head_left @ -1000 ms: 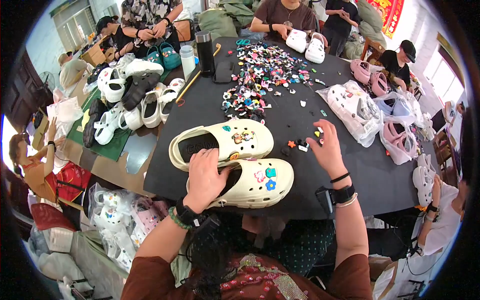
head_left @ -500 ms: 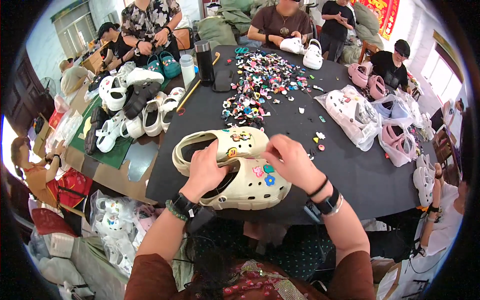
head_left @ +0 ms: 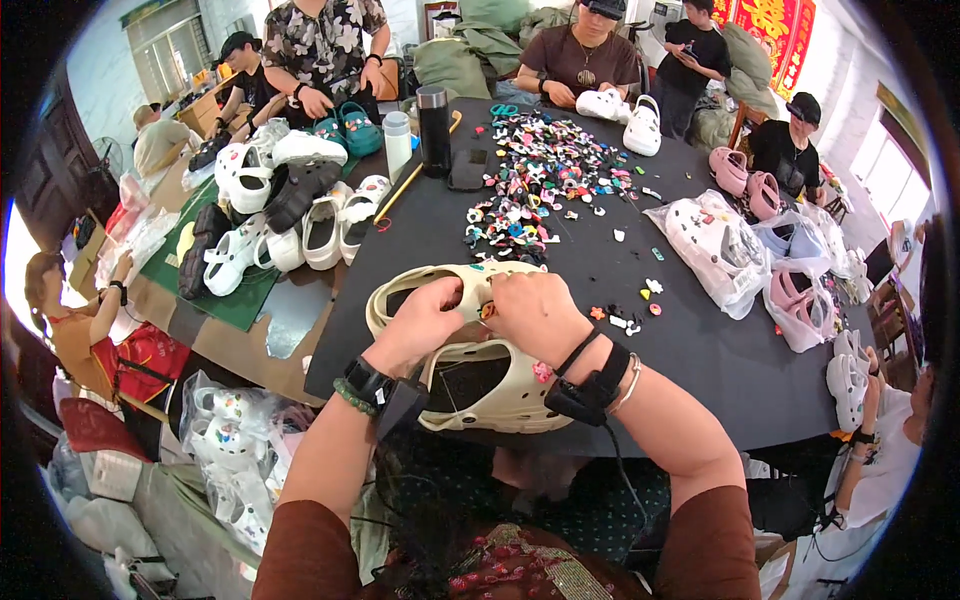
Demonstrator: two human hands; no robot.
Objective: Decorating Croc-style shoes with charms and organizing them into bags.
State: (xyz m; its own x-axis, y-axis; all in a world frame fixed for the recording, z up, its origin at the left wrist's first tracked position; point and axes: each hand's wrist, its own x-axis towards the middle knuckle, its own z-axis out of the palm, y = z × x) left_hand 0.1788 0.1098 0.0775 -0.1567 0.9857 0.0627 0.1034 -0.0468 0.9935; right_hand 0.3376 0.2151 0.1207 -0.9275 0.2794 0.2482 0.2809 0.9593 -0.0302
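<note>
Two cream clogs lie side by side at the table's near edge. My left hand [head_left: 422, 322] is closed on the edge of the far clog [head_left: 385, 305], fingers reaching into its opening. My right hand [head_left: 540, 315] is closed over that clog's upper, its fingertips bent down and mostly hidden. An orange round charm [head_left: 487, 310] shows on the clog between my hands. Closer to me is the near clog [head_left: 490, 400], with a pink charm [head_left: 542, 372] on it; my right wrist covers part of its toe.
A heap of small colourful charms [head_left: 550, 170] spreads beyond the clogs, with loose ones [head_left: 627, 325] to the right. A dark bottle [head_left: 433, 130] and a white bottle [head_left: 397, 145] stand far left. Bagged clogs [head_left: 712, 245] lie at right, piled clogs [head_left: 285, 205] at left. Several people work around.
My right hand has moved left and down, from above the clogs' toe end onto the far clog's upper. My left hand keeps its hold on the far clog. The whole view has shifted slightly.
</note>
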